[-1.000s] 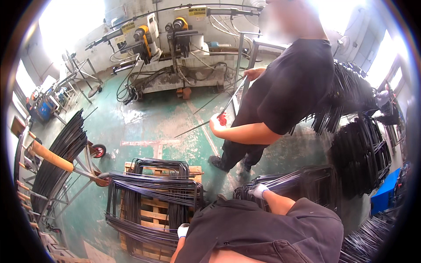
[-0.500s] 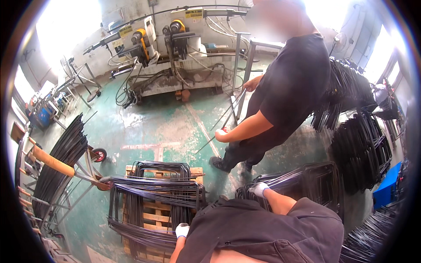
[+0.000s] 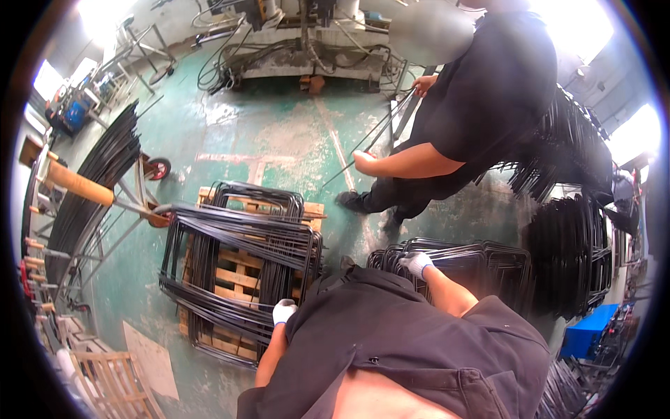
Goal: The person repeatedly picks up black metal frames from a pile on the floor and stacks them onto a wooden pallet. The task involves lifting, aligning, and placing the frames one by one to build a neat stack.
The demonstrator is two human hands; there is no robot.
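Note:
A stack of black metal wire frames [image 3: 209, 297] lies on a wooden pallet [image 3: 236, 283] at centre left, some frames crossing over others. My left hand [image 3: 285, 311], in a white glove, is closed at the right edge of this stack, its fingers wrapped on a thin frame bar. To my right stands a second group of black wire frames [image 3: 481, 269]. There my white-gloved right hand [image 3: 417, 264] has its fingers curled over the upper left corner of a frame. My dark clothing hides part of both stacks between the hands.
A co-worker [image 3: 481, 105] stands just ahead on the right, holding thin dark rods [image 3: 380, 133]. More black frames [image 3: 569, 255] and a blue box [image 3: 588, 332] are at right. A wheeled rack [image 3: 91, 188] of black rods stands left, and a wooden slatted piece [image 3: 115, 384] lies lower left.
The view has tipped downward, so the stacks and machines sit higher in it. Both my hands stay at their frames. The co-worker still holds the rods, with the hands slightly shifted.

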